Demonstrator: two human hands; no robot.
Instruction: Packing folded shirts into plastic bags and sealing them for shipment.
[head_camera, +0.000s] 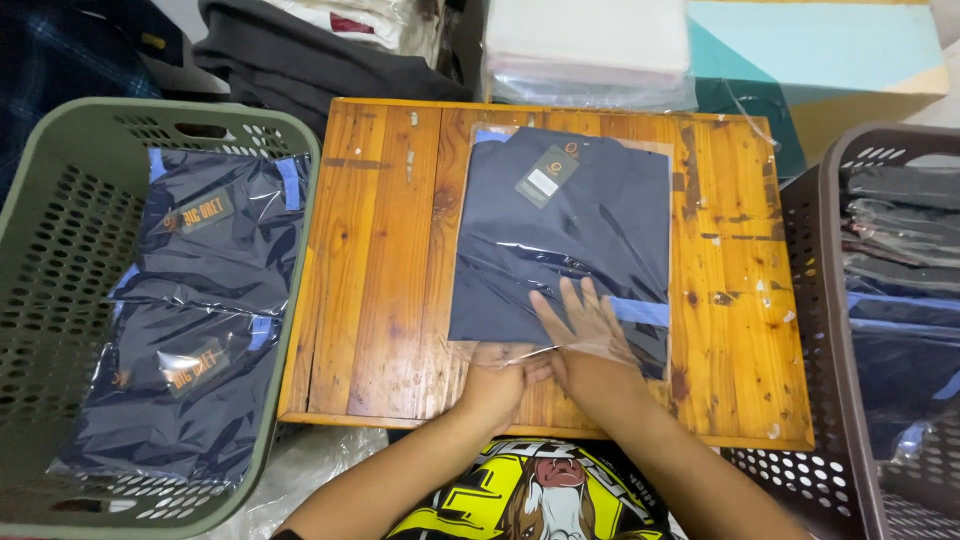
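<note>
A folded navy garment with a hang tag lies in a clear plastic bag on a small wooden table. My right hand lies flat, fingers spread, on the lower edge of the garment inside the bag's open end. At the near edge, my left hand pinches the loose flap of the bag, fingers curled on the plastic.
A green basket at the left holds bagged navy garments. At the right, a brown basket holds folded dark garments. Stacked fabric and plastic packs lie beyond the table's far edge.
</note>
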